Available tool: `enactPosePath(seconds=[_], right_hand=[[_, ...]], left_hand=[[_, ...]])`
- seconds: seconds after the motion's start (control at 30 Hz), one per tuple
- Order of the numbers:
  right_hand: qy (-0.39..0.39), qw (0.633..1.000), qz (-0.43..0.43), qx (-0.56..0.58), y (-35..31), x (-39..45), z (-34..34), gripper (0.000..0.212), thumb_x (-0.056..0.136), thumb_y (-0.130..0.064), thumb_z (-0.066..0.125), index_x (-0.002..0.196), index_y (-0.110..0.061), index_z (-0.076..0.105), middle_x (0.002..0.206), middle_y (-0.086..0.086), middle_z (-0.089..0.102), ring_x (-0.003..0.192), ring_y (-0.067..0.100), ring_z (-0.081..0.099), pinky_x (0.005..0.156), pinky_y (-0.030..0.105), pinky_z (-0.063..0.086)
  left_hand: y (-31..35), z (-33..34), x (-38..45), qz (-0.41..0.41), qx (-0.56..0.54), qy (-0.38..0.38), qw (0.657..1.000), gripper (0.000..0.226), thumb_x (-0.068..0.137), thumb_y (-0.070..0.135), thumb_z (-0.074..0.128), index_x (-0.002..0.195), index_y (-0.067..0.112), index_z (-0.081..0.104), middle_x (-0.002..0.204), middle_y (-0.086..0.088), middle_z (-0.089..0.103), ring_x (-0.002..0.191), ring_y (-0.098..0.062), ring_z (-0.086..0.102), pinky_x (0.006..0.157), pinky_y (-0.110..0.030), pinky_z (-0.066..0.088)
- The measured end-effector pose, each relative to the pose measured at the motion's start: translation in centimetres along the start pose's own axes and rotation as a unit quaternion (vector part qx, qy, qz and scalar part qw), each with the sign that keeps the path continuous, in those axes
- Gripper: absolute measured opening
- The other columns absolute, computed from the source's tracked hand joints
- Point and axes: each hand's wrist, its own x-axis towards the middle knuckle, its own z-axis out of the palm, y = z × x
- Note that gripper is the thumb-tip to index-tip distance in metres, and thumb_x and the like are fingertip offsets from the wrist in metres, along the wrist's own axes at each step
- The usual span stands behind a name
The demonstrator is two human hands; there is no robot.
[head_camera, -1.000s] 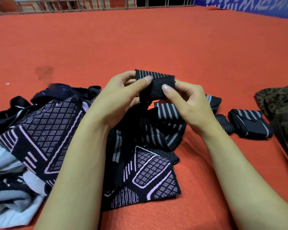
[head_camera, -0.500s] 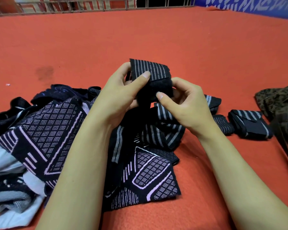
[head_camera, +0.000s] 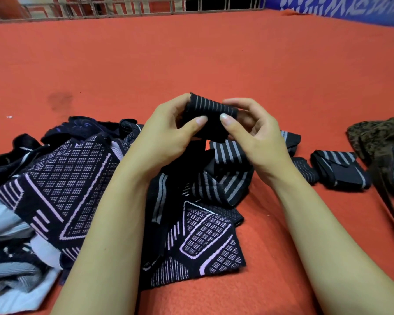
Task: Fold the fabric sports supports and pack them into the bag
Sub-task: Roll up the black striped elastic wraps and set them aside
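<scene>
With one folded support (head_camera: 339, 170) lying right of our fingers (head_camera: 199, 120), we pinch a striped strap (head_camera: 212, 117) between both hands, while the loose pile (head_camera: 82, 178) beneath them and the bag (head_camera: 382, 142) wait.

Orange-red carpet (head_camera: 214, 53), metal railing (head_camera: 123, 7) behind, blue patterned banner (head_camera: 350, 7) far right.
</scene>
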Motion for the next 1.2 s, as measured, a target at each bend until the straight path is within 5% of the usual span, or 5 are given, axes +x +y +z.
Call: enactPosePath(seconds=[0.27, 0.43, 0.6, 1.0, 1.2], right_hand=[[0.033, 0.997, -0.051, -0.046, -0.5, 0.0, 0.3, 0.021, 0.096, -0.012, 0.073, 0.113, -0.024, 0.074, 0.106, -0.008, 0.078, 0.102, 0.009, 0.073, 0.091, 0.026, 0.055], [0.040, 0.994, -0.065, -0.072, -0.5, 0.1, 0.2, 0.023, 0.095, -0.012, 0.075, 0.115, -0.024, 0.075, 0.107, -0.010, 0.078, 0.102, 0.009, 0.073, 0.093, 0.026, 0.055], [-0.003, 0.994, -0.063, -0.090, 0.1, 0.0, -0.2, 0.029, 0.094, -0.011, 0.076, 0.120, -0.023, 0.076, 0.106, 0.000, 0.069, 0.089, 0.012, 0.064, 0.073, 0.028, 0.050], [0.029, 0.986, -0.028, -0.161, 0.3, 0.0, 0.2, 0.018, 0.103, -0.027, 0.060, 0.117, -0.027, 0.073, 0.094, -0.006, 0.072, 0.087, 0.004, 0.065, 0.081, 0.029, 0.052], [-0.015, 0.984, 0.080, -0.160, 1.5, 0.4, -0.4, 0.039, 0.103, -0.014, 0.051, 0.130, -0.038, 0.063, 0.130, -0.012, 0.064, 0.117, 0.003, 0.062, 0.104, 0.039, 0.053]], left_hand=[[0.4, 0.5, 0.0, -0.174, -0.024, 0.058, 0.983, 0.036, 0.098, 0.037, 0.071, 0.126, 0.017, 0.059, 0.110, -0.007, 0.071, 0.077, -0.011, 0.077, 0.061, -0.024, 0.060], [0.5, 0.6, 0.1, -0.209, -0.098, 0.018, 0.973, 0.047, 0.101, 0.046, 0.061, 0.121, 0.004, 0.064, 0.086, -0.008, 0.064, 0.067, -0.010, 0.068, 0.066, -0.027, 0.061], [1.2, 0.3, 0.2, -0.224, -0.172, -0.022, 0.959, 0.060, 0.101, 0.062, 0.047, 0.118, 0.009, 0.072, 0.105, -0.012, 0.079, 0.090, -0.020, 0.077, 0.076, -0.035, 0.064], [-0.1, 0.6, 0.3, -0.197, -0.182, 0.035, 0.963, 0.016, 0.102, 0.003, 0.064, 0.117, 0.001, 0.064, 0.108, -0.013, 0.078, 0.096, -0.027, 0.078, 0.077, -0.036, 0.066], [0.0, 0.2, 0.2, -0.164, -0.155, 0.013, 0.974, 0.020, 0.100, 0.003, 0.066, 0.120, -0.001, 0.066, 0.106, -0.013, 0.077, 0.102, -0.022, 0.077, 0.082, -0.035, 0.065]])
